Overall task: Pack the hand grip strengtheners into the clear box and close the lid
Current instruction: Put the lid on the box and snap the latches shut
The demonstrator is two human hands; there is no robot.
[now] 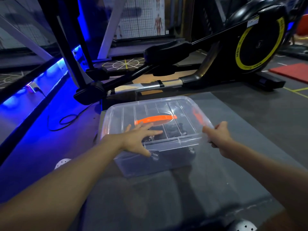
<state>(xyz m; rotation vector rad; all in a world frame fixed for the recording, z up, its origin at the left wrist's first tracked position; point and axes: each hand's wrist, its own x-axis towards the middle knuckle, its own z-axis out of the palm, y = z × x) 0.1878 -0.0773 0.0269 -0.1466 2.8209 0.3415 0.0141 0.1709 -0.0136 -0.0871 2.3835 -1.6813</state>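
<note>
cross-trainer (200,64) close behind box (150,157)

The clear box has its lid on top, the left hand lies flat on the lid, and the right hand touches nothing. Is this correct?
No. In the head view the right hand grips the lid at its near right corner. The rest holds: lid on the clear box, left hand flat on it.

A black elliptical trainer (260,39) with a yellow-ringed flywheel cover stands on the grey floor (250,122). A red mat (293,72) lies to its right and an anatomy poster (158,15) hangs behind it. To its left runs a blue light strip (41,77), and a black cable (66,120) lies looped near its front end.
</note>
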